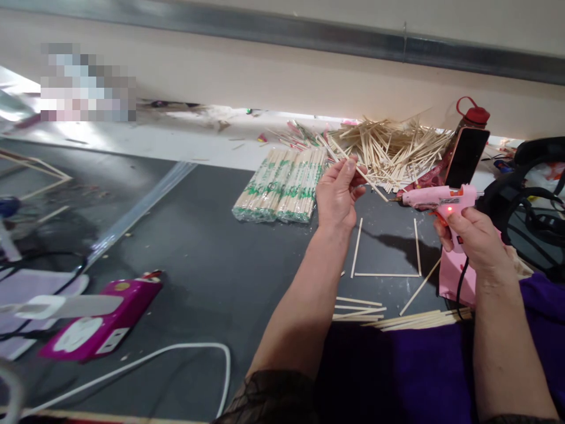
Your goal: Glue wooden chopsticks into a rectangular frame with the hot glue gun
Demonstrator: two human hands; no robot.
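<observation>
My left hand (339, 191) pinches a thin wooden stick (373, 184) above the table, its free end slanting down to the right. My right hand (474, 235) is wrapped around a pink glue gun (436, 198) with an orange light lit on its body. The gun's nozzle points left and lies close to the stick's free end; whether they touch I cannot tell. Below, three sticks lie on the dark table as an open-topped frame (388, 275). Another stick (419, 287) lies slanted beside the frame, and several more sticks (410, 321) lie near my lap.
Behind my left hand lie plastic-wrapped chopstick packs (280, 185). A heap of loose sticks (397, 147) is piled at the back. A phone (468, 156) leans on a red-capped bottle (477, 115). To the left are a magenta box (106, 318) and a white cable (176, 347).
</observation>
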